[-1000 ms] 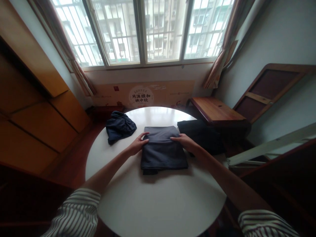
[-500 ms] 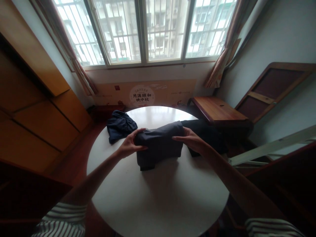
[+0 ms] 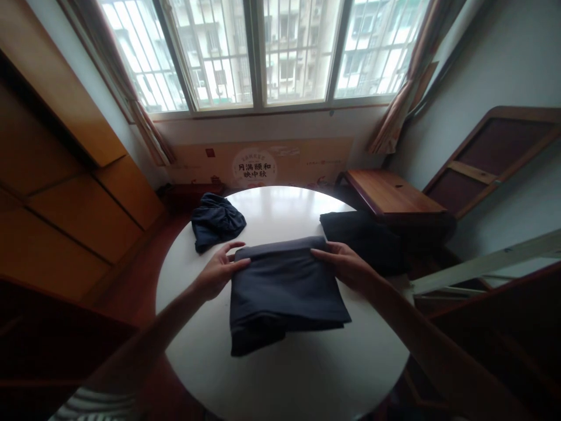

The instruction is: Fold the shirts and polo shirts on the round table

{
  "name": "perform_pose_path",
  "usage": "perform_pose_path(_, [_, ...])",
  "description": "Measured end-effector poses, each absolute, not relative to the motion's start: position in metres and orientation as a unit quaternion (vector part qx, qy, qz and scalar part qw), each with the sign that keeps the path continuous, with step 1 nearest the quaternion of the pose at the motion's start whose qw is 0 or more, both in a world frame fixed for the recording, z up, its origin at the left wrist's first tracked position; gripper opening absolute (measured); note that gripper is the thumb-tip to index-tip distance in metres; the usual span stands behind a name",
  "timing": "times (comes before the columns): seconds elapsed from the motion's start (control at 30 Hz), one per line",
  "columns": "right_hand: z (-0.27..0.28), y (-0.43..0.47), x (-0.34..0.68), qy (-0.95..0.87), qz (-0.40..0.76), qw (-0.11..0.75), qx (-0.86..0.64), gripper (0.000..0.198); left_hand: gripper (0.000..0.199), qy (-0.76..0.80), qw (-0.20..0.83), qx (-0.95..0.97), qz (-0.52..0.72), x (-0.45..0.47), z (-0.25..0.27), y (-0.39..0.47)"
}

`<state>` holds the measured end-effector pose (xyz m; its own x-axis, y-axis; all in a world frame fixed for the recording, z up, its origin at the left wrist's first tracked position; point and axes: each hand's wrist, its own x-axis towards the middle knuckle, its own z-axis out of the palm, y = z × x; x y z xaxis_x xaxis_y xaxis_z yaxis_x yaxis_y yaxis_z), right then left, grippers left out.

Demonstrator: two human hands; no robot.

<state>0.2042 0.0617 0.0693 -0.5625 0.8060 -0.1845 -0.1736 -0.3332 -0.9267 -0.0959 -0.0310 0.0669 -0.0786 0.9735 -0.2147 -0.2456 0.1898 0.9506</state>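
Note:
A folded dark navy garment [image 3: 284,289], its exact kind unclear, spreads between my hands over the middle of the white round table [image 3: 280,380]. At its far left corner, my left hand [image 3: 219,270] pinches the edge, thumb on top and fingers partly behind the cloth. My right hand [image 3: 348,264] grips the far right corner in the same way, with some fingers hidden underneath. The garment's near edge hangs uneven, its lower left corner reaching closest to me. A crumpled dark garment [image 3: 217,221] lies beyond my left hand. Another dark folded cloth [image 3: 363,240] rests behind my right hand.
A low wooden table [image 3: 394,192] stands beyond the round table at the right. Wooden cabinets [image 3: 87,216] line the left side. A pale metal-looking bar [image 3: 482,266] slants in at right. Under the barred window [image 3: 293,52] is a printed banner [image 3: 302,166].
The garment, earlier a raised, compact bundle, now lies flatter and wider, its near edge closer to me. Both hands have moved slightly toward me and still hold its far corners.

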Motion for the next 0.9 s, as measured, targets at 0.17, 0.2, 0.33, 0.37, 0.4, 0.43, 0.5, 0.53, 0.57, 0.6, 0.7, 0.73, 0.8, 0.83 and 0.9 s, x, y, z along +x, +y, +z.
perform_pose_path(0.17, [0.061,0.109,0.18,-0.463,0.709,0.399,-0.351,0.034,0.061,0.495,0.525,0.395,0.569,-0.1,0.057,0.026])
perform_pose_path(0.2, [0.07,0.117,0.178,-0.477,0.692,0.428,-0.332,0.035,0.059,0.477,0.485,0.428,0.595,-0.101,0.068,0.035])
perform_pose_path(0.33, [0.115,0.139,0.174,-0.54,0.605,0.539,-0.229,0.044,0.05,0.399,0.271,0.58,0.656,-0.102,0.121,0.062])
perform_pose_path(0.37, [0.121,0.14,0.176,-0.552,0.591,0.548,-0.215,0.048,0.049,0.381,0.225,0.611,0.656,-0.102,0.127,0.063])
perform_pose_path(0.4, [0.123,0.139,0.179,-0.565,0.582,0.546,-0.212,0.052,0.05,0.369,0.192,0.634,0.652,-0.102,0.127,0.06])
perform_pose_path(0.43, [0.12,0.135,0.183,-0.58,0.577,0.532,-0.217,0.056,0.053,0.367,0.176,0.649,0.643,-0.101,0.122,0.053])
perform_pose_path(0.5, [0.1,0.119,0.195,-0.62,0.561,0.491,-0.244,0.062,0.067,0.398,0.186,0.664,0.604,-0.101,0.095,0.027])
perform_pose_path(0.53, [0.084,0.108,0.202,-0.645,0.547,0.465,-0.262,0.062,0.077,0.427,0.21,0.671,0.569,-0.101,0.076,0.01])
perform_pose_path(0.57, [0.067,0.094,0.21,-0.673,0.527,0.438,-0.277,0.06,0.087,0.452,0.231,0.686,0.521,-0.101,0.056,-0.009])
perform_pose_path(0.6, [0.049,0.08,0.218,-0.705,0.499,0.411,-0.29,0.052,0.09,0.471,0.249,0.712,0.458,-0.102,0.036,-0.029])
perform_pose_path(0.7, [0.004,0.04,0.241,-0.807,0.435,0.292,-0.274,0.031,0.089,0.487,0.223,0.783,0.316,-0.103,-0.006,-0.079])
perform_pose_path(0.73, [-0.005,0.031,0.247,-0.831,0.413,0.271,-0.256,0.031,0.087,0.49,0.195,0.798,0.291,-0.103,-0.012,-0.089])
perform_pose_path(0.8, [-0.013,0.02,0.258,-0.873,0.359,0.249,-0.218,0.034,0.082,0.481,0.138,0.827,0.257,-0.101,-0.013,-0.098])
perform_pose_path(0.83, [-0.013,0.019,0.262,-0.892,0.33,0.235,-0.199,0.036,0.078,0.463,0.118,0.846,0.236,-0.1,-0.01,-0.099])
perform_pose_path(0.9, [-0.009,0.021,0.267,-0.927,0.278,0.2,-0.154,0.041,0.068,0.407,0.108,0.885,0.2,-0.097,-0.003,-0.094])
